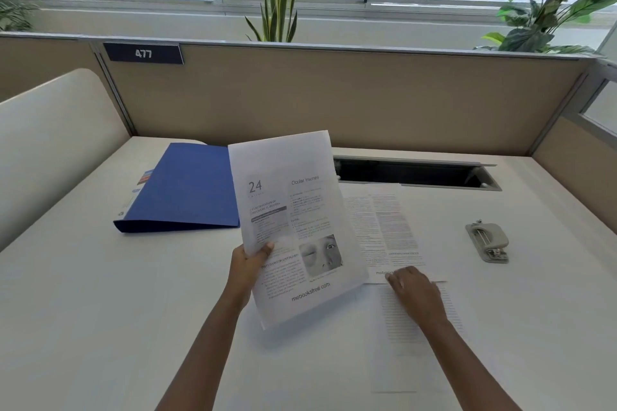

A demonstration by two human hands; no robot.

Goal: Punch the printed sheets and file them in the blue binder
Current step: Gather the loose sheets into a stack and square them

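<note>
My left hand pinches the left edge of a printed sheet headed "24 Ocular Injuries" and holds it tilted up above the desk. My right hand rests palm down, fingers apart, on two more printed sheets lying flat: a farther flat sheet and a nearer flat sheet that overlap under it. The blue binder lies closed on the desk to the left, partly hidden behind the raised sheet. A grey hole punch sits to the right of the sheets.
The white desk is enclosed by beige partition walls. A dark open cable slot runs along the back of the desk. A curved cream panel stands at the left. Plants stand behind the partition.
</note>
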